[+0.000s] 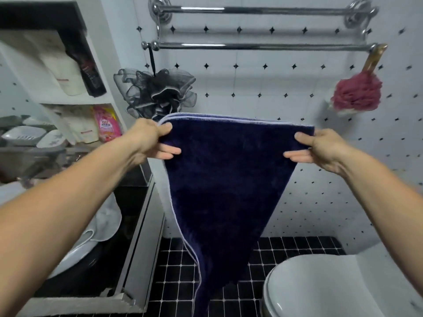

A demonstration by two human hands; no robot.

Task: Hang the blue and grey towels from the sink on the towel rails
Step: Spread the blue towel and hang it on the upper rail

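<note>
A dark blue towel (225,179) with a pale edge hangs folded in front of me, held up by its top edge. My left hand (150,139) pinches its top left corner and my right hand (320,148) pinches its top right corner. Above, on the tiled wall, two chrome towel rails run across: the upper rail (258,10) and the lower rail (263,46). The towel's top edge is well below the lower rail. At lower left a pale grey-white towel (107,219) lies in the sink (75,252), partly hidden by my left arm.
A black mesh bath puff (158,92) hangs from the lower rail's left end, a pink one (357,92) from its right end. Shelves (68,101) with bottles and packets stand at left. A white toilet (320,287) sits at lower right on black floor tiles.
</note>
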